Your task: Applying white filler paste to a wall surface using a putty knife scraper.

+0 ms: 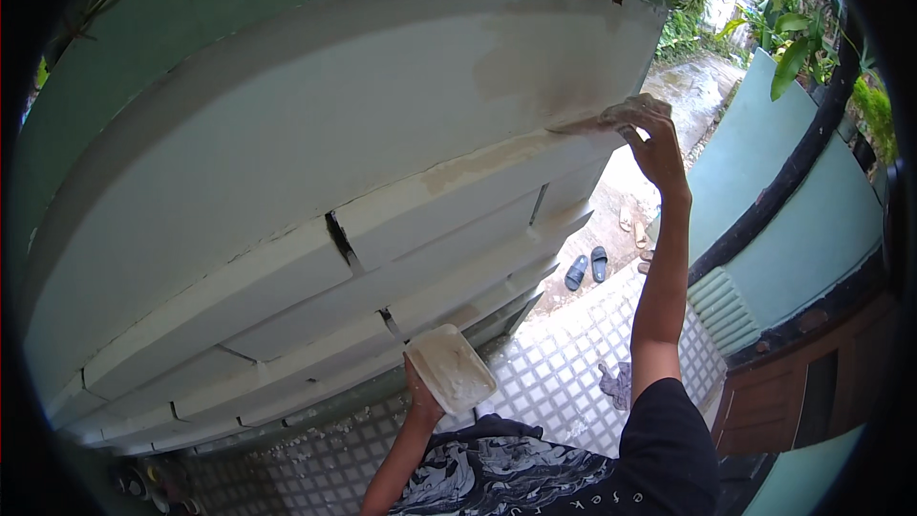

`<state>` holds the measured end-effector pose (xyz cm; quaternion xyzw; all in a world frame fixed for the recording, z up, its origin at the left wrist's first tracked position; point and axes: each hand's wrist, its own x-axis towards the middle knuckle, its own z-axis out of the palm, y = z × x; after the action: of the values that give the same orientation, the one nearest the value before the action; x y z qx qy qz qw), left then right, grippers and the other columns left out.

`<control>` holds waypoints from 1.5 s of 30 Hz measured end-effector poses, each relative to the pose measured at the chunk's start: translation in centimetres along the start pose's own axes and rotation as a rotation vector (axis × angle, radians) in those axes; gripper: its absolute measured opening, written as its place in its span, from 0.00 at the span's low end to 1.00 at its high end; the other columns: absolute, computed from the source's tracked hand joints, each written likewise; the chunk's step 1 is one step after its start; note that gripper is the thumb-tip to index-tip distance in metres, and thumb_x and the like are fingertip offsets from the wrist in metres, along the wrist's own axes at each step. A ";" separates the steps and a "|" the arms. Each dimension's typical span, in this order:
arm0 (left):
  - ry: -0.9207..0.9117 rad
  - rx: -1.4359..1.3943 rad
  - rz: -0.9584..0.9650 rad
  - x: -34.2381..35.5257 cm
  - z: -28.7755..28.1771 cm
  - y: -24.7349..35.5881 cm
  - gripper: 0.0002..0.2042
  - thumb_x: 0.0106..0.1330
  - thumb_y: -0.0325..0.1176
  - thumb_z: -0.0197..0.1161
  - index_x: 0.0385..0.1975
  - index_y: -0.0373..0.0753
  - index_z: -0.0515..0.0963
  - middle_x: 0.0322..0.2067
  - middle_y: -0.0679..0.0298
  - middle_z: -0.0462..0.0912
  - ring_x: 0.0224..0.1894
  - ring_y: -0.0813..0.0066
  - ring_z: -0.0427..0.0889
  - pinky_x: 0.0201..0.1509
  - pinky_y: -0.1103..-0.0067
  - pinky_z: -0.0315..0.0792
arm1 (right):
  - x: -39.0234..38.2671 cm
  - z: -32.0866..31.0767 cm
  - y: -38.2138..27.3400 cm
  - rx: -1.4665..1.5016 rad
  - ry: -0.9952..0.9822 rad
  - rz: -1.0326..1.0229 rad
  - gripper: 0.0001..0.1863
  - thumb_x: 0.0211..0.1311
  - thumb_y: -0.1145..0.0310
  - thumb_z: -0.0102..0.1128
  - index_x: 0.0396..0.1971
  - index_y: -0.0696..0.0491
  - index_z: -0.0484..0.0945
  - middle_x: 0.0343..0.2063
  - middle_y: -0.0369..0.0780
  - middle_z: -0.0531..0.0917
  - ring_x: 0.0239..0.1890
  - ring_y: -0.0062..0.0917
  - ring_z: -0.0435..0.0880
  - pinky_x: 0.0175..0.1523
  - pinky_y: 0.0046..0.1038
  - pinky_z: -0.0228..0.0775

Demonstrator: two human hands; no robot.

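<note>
My right hand (pixel 648 132) is raised at arm's length to the upper right, its fingers closed around a putty knife (pixel 575 126). The flat blade lies against the pale wall (pixel 363 96), along the line where it meets a stepped ledge. Just left of the blade, a beige smear of filler (pixel 482 162) runs along that ledge, and a damp-looking brownish patch (pixel 535 62) spreads above it. Low in front of my body, my left hand (pixel 421 396) grips a rectangular plastic tub (pixel 432 350) by its side. Whitish paste coats the tub's inside.
Stepped slats with dark gaps (pixel 339 237) run below the wall. Dark blue slippers (pixel 576 272) and a crumpled cloth (pixel 616 385) lie on the checkered tile floor (pixel 549 363). Light green panels (pixel 735 153) and a brown wooden door (pixel 774 406) stand right; leafy plants (pixel 791 48) hang above.
</note>
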<state>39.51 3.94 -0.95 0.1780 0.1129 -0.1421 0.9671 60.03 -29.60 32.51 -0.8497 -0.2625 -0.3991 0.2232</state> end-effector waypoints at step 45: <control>-0.102 0.007 0.101 -2.2 4.4 2.5 0.42 0.62 0.72 0.35 0.64 0.42 0.61 0.58 0.54 0.70 0.59 0.56 0.72 0.62 0.58 0.68 | -20.4 10.5 -23.1 0.817 -0.304 0.904 0.13 0.55 0.76 0.61 0.41 0.65 0.78 0.27 0.41 0.84 0.30 0.16 0.80 0.37 0.21 0.74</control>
<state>39.03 5.04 4.47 0.1792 0.0537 -0.1024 0.9770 40.42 -11.29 14.14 -0.7700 -0.0374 -0.0075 0.6369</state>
